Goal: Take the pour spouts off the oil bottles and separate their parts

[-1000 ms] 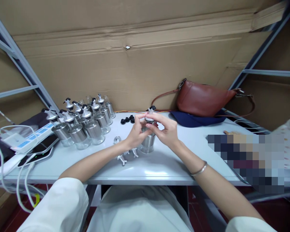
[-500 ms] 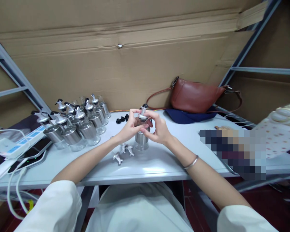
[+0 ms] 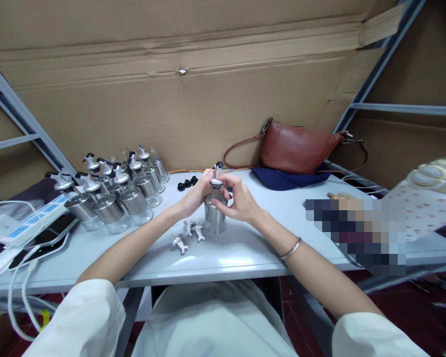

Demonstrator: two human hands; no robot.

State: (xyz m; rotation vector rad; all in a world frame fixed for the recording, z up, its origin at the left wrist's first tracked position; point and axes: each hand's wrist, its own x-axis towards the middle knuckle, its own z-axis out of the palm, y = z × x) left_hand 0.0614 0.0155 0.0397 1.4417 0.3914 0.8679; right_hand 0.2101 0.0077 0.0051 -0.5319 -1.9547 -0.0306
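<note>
A glass oil bottle (image 3: 215, 218) with a steel band stands upright on the table in front of me. On its mouth sits a silver pourer top (image 3: 217, 182) with a black tip. My left hand (image 3: 199, 194) is closed around the bottle's neck from the left, its fingers partly hidden behind it. From the right, my right hand (image 3: 238, 198) grips the pourer top and neck between thumb and fingers. Several loose silver pourer tops (image 3: 180, 244) lie just left of the bottle. Behind my left hand are small black caps (image 3: 188, 183).
Several glass bottles with pourers (image 3: 109, 208) crowd the left side, beside a power strip (image 3: 40, 218) with white cables. At the back right, a brown leather bag (image 3: 297, 148) rests on a dark blue cap (image 3: 282, 179). A cardboard wall (image 3: 193, 114) closes off the back.
My right fingers have shifted around the pourer top and neck, and my left hand sits closer behind the neck. The bottle stays standing in the same place.
</note>
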